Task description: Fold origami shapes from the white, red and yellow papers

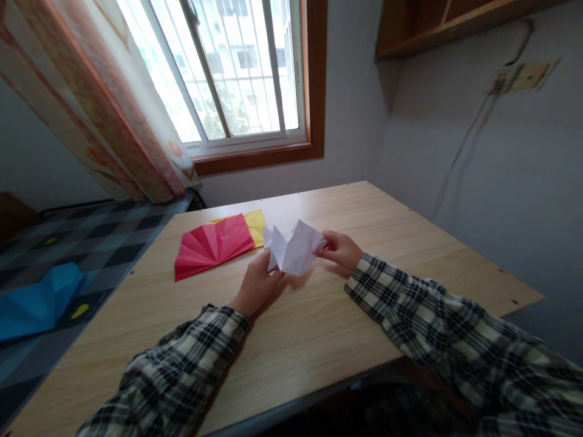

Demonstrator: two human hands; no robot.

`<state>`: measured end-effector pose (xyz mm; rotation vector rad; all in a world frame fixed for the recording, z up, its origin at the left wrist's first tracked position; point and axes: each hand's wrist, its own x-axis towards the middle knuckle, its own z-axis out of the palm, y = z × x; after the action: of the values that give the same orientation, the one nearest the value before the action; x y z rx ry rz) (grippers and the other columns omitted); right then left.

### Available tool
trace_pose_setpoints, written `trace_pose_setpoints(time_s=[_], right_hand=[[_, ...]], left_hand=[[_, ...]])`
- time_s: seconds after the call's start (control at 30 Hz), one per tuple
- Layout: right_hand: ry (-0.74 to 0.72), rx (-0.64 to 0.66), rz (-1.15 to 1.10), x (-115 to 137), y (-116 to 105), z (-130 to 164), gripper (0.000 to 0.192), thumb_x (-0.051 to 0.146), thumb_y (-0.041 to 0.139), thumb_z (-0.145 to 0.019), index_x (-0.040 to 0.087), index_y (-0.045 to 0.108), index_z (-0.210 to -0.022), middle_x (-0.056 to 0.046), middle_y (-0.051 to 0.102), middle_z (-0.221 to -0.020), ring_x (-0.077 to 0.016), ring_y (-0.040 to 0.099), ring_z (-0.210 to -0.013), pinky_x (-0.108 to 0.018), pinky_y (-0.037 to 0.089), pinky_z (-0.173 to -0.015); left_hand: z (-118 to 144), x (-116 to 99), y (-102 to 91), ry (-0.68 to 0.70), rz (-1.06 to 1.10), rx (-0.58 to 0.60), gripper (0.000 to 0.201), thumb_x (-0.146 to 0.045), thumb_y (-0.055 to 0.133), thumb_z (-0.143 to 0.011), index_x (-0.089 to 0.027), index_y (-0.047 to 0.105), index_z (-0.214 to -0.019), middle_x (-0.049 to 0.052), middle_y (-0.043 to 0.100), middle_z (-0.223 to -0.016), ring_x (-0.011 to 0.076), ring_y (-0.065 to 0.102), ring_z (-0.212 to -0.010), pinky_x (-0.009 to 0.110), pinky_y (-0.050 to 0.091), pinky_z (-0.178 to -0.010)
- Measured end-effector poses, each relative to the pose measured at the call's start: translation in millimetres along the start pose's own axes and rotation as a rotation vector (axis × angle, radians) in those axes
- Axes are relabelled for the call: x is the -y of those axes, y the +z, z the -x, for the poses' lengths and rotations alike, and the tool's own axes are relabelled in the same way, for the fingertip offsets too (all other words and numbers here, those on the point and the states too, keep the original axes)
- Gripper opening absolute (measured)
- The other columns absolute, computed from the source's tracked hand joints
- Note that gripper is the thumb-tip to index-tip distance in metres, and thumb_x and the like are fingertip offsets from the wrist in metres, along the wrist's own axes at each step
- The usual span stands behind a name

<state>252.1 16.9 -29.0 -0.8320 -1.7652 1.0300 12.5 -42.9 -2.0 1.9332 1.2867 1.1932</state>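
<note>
Both hands, left hand (259,284) and right hand (339,249), pinch one folded white paper (294,247) above the wooden table (319,328). One red paper (212,246) and one yellow paper (255,224) lie beside it. No writing shows.

Yellow sheet (255,225): mostly covered by the red pleated sheet (212,246), only its far right corner showing. White folded paper (294,247): near left edge hidden behind the left hand (258,285). Blue paper (36,303) and wall shelf (437,24): cut off by the picture's edges.
</note>
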Motion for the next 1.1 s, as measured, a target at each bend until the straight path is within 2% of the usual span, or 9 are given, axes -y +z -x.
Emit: trace_pose_setpoints(time_s=[0.07,0.17,0.27,0.33,0.5,0.63,0.73,0.9,1.1], right_hand=[[0.0,-0.025,0.016,2.1,1.1,0.1,0.029,0.046,0.075,-0.076,0.021,0.065,-0.085,0.0,0.065,-0.078,-0.0171,0.061,-0.074,-0.031,0.052,-0.069],[-0.005,-0.061,0.026,3.6,2.0,-0.1,0.029,0.046,0.075,-0.076,0.021,0.063,-0.083,0.0,0.064,-0.077,-0.0167,0.061,-0.072,-0.03,0.051,-0.067],[-0.016,-0.109,0.021,4.6,2.3,-0.4,0.028,0.046,0.075,-0.077,0.022,0.062,-0.083,0.0,0.064,-0.079,-0.0169,0.061,-0.072,-0.031,0.053,-0.067],[-0.02,-0.15,0.031,6.1,2.6,-0.3,0.028,0.046,0.075,-0.077,0.022,0.062,-0.084,-0.001,0.064,-0.079,-0.017,0.061,-0.072,-0.032,0.053,-0.067],[-0.017,-0.203,-0.001,11.2,5.9,0.8,0.032,0.049,0.075,-0.077,0.022,0.063,-0.089,-0.001,0.064,-0.081,-0.0168,0.061,-0.072,-0.032,0.055,-0.065],[0.001,-0.235,-0.076,12.2,11.8,2.0,0.038,0.054,0.077,-0.074,0.023,0.061,-0.089,-0.001,0.063,-0.08,-0.0169,0.062,-0.071,-0.032,0.057,-0.061],[-0.005,-0.256,-0.108,12.6,16.0,3.6,0.038,0.054,0.077,-0.074,0.023,0.06,-0.088,0.0,0.062,-0.08,-0.017,0.062,-0.072,-0.032,0.059,-0.061],[-0.019,-0.239,-0.128,14.5,19.4,6.0,0.037,0.054,0.076,-0.075,0.024,0.059,-0.088,0.0,0.061,-0.08,-0.0163,0.062,-0.071,-0.033,0.06,-0.063],[-0.039,-0.233,-0.111,17.2,20.1,7.3,0.032,0.049,0.075,-0.076,0.023,0.06,-0.088,-0.001,0.062,-0.079,-0.0168,0.062,-0.07,-0.033,0.059,-0.062]], left_hand=[[0.7,-0.2,0.2,-0.026,0.034,0.008,0.018,-0.023,0.072,-0.075,-0.018,0.069,-0.091,0.003,0.071,-0.084,0.0198,0.062,-0.075,0.028,0.047,-0.068],[1.6,0.6,0.7,-0.069,0.138,-0.042,0.046,-0.029,0.079,-0.073,-0.019,0.063,-0.115,0.005,0.071,-0.097,0.022,0.066,-0.083,0.03,0.052,-0.072],[1.0,1.6,1.3,-0.101,0.283,-0.12,0.08,-0.031,0.083,-0.071,-0.025,0.044,-0.141,0.007,0.068,-0.114,0.0228,0.068,-0.092,0.033,0.055,-0.08],[-0.7,1.7,1.8,-0.139,0.371,-0.151,0.09,-0.03,0.083,-0.071,-0.027,0.036,-0.148,0.008,0.068,-0.117,0.0228,0.069,-0.094,0.035,0.056,-0.084],[-6.4,-1.5,4.6,-0.243,0.694,-0.117,0.066,-0.032,0.081,-0.073,-0.021,0.054,-0.132,0.009,0.071,-0.114,0.0249,0.067,-0.109,0.039,0.054,-0.097],[-5.6,-3.4,7.5,-0.328,0.817,-0.052,0.044,-0.031,0.08,-0.072,-0.02,0.065,-0.112,0.007,0.072,-0.113,0.0224,0.065,-0.113,0.034,0.052,-0.1],[-1.7,0.6,8.6,-0.358,0.727,-0.015,0.033,-0.032,0.079,-0.071,-0.021,0.07,-0.1,0.006,0.073,-0.11,0.0228,0.065,-0.106,0.033,0.054,-0.092],[1.4,9.7,5.5,-0.31,0.352,0.065,0.023,-0.036,0.08,-0.068,-0.019,0.073,-0.081,0.007,0.074,-0.084,0.0248,0.067,-0.083,0.039,0.055,-0.082],[-0.7,6.5,2.8,-0.164,0.215,-0.026,0.019,-0.04,0.076,-0.071,-0.022,0.069,-0.07,0.005,0.072,-0.075,0.0282,0.068,-0.088,0.04,0.055,-0.084]])
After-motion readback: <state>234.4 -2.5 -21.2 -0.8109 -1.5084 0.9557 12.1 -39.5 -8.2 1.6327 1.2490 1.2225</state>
